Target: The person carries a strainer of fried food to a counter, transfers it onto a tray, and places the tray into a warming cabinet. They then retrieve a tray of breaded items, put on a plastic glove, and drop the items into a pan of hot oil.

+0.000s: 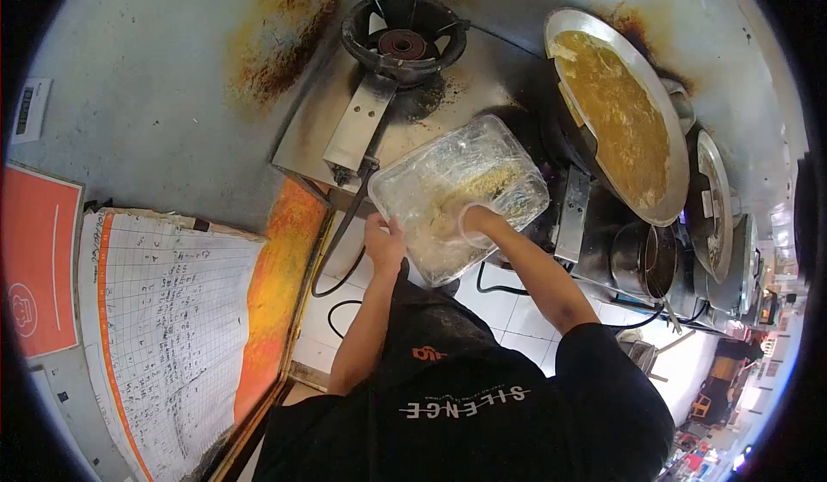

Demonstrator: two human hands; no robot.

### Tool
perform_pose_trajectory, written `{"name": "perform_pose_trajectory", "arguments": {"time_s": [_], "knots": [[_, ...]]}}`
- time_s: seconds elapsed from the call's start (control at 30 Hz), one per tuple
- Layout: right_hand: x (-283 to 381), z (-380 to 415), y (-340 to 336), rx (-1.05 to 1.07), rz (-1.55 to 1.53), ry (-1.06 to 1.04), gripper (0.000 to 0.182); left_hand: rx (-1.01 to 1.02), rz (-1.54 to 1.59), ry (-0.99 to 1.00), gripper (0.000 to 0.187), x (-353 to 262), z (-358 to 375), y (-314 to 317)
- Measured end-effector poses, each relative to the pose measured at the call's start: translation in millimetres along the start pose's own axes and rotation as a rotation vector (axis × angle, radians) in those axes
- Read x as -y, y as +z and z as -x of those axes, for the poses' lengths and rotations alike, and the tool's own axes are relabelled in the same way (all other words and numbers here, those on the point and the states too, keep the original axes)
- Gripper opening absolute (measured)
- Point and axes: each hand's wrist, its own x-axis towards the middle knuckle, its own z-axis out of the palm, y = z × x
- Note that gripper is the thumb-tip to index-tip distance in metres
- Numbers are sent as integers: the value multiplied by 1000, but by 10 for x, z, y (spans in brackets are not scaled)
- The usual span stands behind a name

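Note:
A clear rectangular plastic tub (pixel 413 176) with pale, floury crumbs (pixel 487 180) inside is tilted in front of me. My left hand (pixel 384 239) grips its near left edge, the thumb over the rim. My right hand (pixel 481 221) reaches down into the tub among the crumbs. A pale, translucent rim shows around that hand near the wrist; whether it is a glove or a cup I cannot make out. The fingers of my right hand are hidden.
A gas burner (pixel 403 44) stands on the steel counter (pixel 314 129) behind the tub. To the right are a large pan of brownish oil (pixel 620 111), a second pan (pixel 713 202) and a dark pot (pixel 633 258). A handwritten sheet (pixel 172 327) hangs at left.

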Motion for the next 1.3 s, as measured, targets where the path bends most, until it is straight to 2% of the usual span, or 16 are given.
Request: {"name": "perform_pose_trajectory", "arguments": {"time_s": [0.1, 0.17, 0.3, 0.4, 0.47, 0.57, 0.7, 0.8, 0.87, 0.93, 0.97, 1.0, 1.07, 1.13, 1.2, 1.3], "knots": [[183, 334, -388, 23, -109, 100, 61, 76, 56, -4, 20, -41, -47, -26], [123, 492, -402, -79, -110, 137, 59, 51, 13, 67, 21, -47, -87, -40], [210, 627, -334, -505, -177, 480, 55, 90, 98, -11, 20, 33, -129, 14], [412, 744, -637, -388, -298, 624, 47, 114, 157, -18, 19, 49, -122, 4], [443, 795, -677, -591, -262, 491, 47, 102, 223, 10, 18, -80, -81, -39], [661, 979, -796, -685, -317, 488, 45, 163, 259, 63, 17, 74, -128, -49], [942, 1762, -1711, -710, -316, 511, 31, 267, 364, -43, 20, 25, -125, -56], [915, 2372, -2307, -884, -400, 281, 30, 264, 319, -78, 20, -96, -78, -126], [743, 2637, -2647, -1022, -389, 274, 31, 282, 358, -136, 21, -267, 1, -176], [427, 2832, -3063, -960, -143, 581, 32, 257, 317, -163, 22, -310, 28, -181], [354, 2874, -3250, -1059, -134, 603, 36, 242, 299, -177, 22, -307, 30, -169], [42, 2924, -3390, -1013, -182, 612, 40, 201, 237, -94, 23, -163, -35, -107], [-631, 2931, -3564, -1050, 121, 772, 43, 114, 109, 68, 23, 236, -202, 32], [-1414, 2814, -3696, -982, 279, 865, 37, 51, 84, 104, 23, 242, -175, 63], [-2079, 2670, -3891, -575, 327, 1028, 34, 0, 15, 228, 24, 111, -127, 65], [-2896, 2432, -3882, -884, 58, 1177, 32, -3, -191, 225, 33, 299, -230, 66]]}}
